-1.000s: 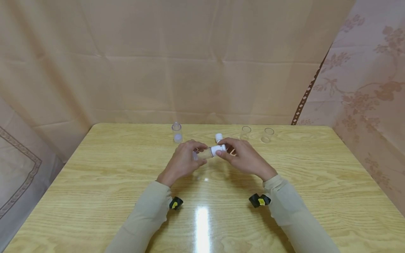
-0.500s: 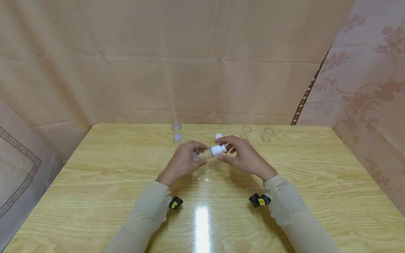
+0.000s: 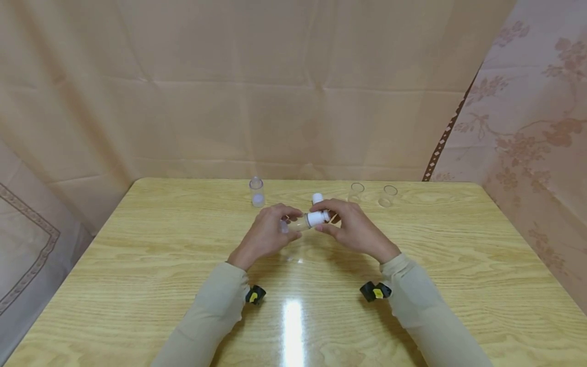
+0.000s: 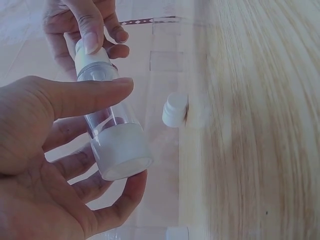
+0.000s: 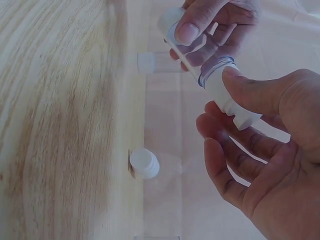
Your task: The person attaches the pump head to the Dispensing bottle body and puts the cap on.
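Observation:
Held tilted above the middle of the table is a clear cylindrical bottle [image 3: 299, 223] with a white base [image 4: 125, 150] and a white pump top [image 3: 316, 218]. My left hand [image 3: 268, 232] grips the clear body and base, thumb on one side and fingers beneath. At the other end, the right hand [image 3: 353, 227] pinches the white top between thumb and fingers. In the right wrist view its thumb [image 5: 250, 92] lies on the white collar, and the spout [image 5: 245, 120] sticks out past it. Just behind the hands, a second white pump top [image 3: 317, 198] stands on the table.
At the table's back left stands another clear bottle [image 3: 257, 193] with a white disc inside low down. Two clear open cylinders, a nearer-middle one [image 3: 356, 192] and a right one [image 3: 388, 196], stand at the back right. A beige curtain [image 3: 293, 102] hangs behind the wooden table [image 3: 183, 214].
The right thumb has slid down off the front of the white top, and the right fingers have loosened and shifted round it. The left hand and bottle stay nearly in place.

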{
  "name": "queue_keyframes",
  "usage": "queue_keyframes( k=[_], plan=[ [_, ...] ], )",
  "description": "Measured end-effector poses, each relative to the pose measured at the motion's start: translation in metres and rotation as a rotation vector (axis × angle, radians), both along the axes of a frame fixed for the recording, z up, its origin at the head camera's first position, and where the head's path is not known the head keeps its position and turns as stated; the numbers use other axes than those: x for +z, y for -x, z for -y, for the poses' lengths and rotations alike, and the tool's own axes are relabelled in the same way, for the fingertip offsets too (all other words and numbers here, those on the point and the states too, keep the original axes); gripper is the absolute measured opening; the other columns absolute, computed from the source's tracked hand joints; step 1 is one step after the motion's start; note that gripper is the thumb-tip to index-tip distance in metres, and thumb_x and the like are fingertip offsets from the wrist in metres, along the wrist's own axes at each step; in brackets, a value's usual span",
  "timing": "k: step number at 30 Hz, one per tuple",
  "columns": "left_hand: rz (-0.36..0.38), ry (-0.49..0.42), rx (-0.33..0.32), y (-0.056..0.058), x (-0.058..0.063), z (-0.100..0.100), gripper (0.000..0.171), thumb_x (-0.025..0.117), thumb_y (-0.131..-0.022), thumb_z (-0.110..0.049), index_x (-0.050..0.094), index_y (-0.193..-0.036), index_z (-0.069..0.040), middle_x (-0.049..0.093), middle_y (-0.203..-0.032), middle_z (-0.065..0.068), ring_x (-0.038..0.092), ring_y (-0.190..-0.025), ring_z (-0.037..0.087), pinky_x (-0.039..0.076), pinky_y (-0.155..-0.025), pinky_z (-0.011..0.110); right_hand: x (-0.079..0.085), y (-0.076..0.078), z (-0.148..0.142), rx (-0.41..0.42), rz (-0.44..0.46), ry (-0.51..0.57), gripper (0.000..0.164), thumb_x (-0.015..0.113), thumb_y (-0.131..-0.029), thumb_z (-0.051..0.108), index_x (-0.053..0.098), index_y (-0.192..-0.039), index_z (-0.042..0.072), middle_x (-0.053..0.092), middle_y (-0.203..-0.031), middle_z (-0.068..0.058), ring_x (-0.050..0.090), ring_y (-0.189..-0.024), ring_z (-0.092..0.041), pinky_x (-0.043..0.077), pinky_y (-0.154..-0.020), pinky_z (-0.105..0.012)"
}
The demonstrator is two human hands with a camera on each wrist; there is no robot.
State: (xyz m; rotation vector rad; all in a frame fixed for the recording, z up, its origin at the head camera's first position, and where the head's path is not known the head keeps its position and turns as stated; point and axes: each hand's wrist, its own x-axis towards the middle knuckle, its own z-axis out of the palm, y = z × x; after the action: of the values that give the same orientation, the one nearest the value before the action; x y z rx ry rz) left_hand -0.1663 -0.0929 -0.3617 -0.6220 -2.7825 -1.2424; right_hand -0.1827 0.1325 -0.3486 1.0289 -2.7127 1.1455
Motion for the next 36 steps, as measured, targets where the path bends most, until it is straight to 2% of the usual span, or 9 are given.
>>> queue_keyframes(
  k=[5,15,20,24,36],
  plan=[
    [-0.017,0.013,-0.002,0.000,0.000,0.000,0.037,0.083,-0.085,-0.006,0.072,-0.120,-0.001,0.070,-0.111,0.016,0.065,-0.103,0.031,0.054,-0.088,0.046,0.000,0.000,0.000,-0.009,0.015,-0.011,0.030,0.074,-0.093,0.006,0.068,-0.122,0.007,0.070,-0.107,-0.005,0.061,-0.091,-0.021,0.055,-0.081,-0.048],
    [-0.059,0.053,-0.002,-0.001,0.001,-0.002,0.037,0.083,-0.085,-0.007,0.072,-0.119,-0.002,0.070,-0.109,0.015,0.064,-0.099,0.033,0.053,-0.085,0.046,0.002,0.000,0.000,-0.026,0.073,-0.011,0.027,0.072,-0.095,0.009,0.067,-0.122,0.008,0.068,-0.100,-0.002,0.060,-0.087,-0.021,0.052,-0.078,-0.037],
    [-0.084,0.069,0.007,-0.001,0.001,-0.003,0.037,0.084,-0.084,-0.008,0.073,-0.119,-0.003,0.071,-0.109,0.014,0.064,-0.097,0.030,0.054,-0.084,0.045,0.001,0.000,0.001,-0.039,0.100,-0.002,0.026,0.073,-0.095,0.010,0.068,-0.121,0.009,0.068,-0.100,-0.003,0.060,-0.086,-0.019,0.053,-0.078,-0.037],
    [-0.072,0.061,0.007,-0.001,0.000,-0.002,0.037,0.084,-0.084,-0.007,0.073,-0.119,-0.002,0.071,-0.109,0.015,0.064,-0.099,0.032,0.054,-0.085,0.046,0.002,0.000,0.001,-0.038,0.101,0.000,0.028,0.073,-0.094,0.010,0.068,-0.121,0.009,0.068,-0.101,-0.003,0.060,-0.088,-0.019,0.053,-0.079,-0.037],
    [-0.053,0.054,0.041,0.001,0.000,0.000,0.037,0.085,-0.083,-0.008,0.074,-0.117,-0.005,0.071,-0.108,0.012,0.064,-0.100,0.028,0.054,-0.085,0.044,0.005,0.003,-0.010,-0.053,0.075,-0.049,0.045,0.079,-0.090,0.009,0.062,-0.132,0.005,0.068,-0.116,-0.008,0.065,-0.097,-0.025,0.054,-0.084,-0.045]
  ],
)
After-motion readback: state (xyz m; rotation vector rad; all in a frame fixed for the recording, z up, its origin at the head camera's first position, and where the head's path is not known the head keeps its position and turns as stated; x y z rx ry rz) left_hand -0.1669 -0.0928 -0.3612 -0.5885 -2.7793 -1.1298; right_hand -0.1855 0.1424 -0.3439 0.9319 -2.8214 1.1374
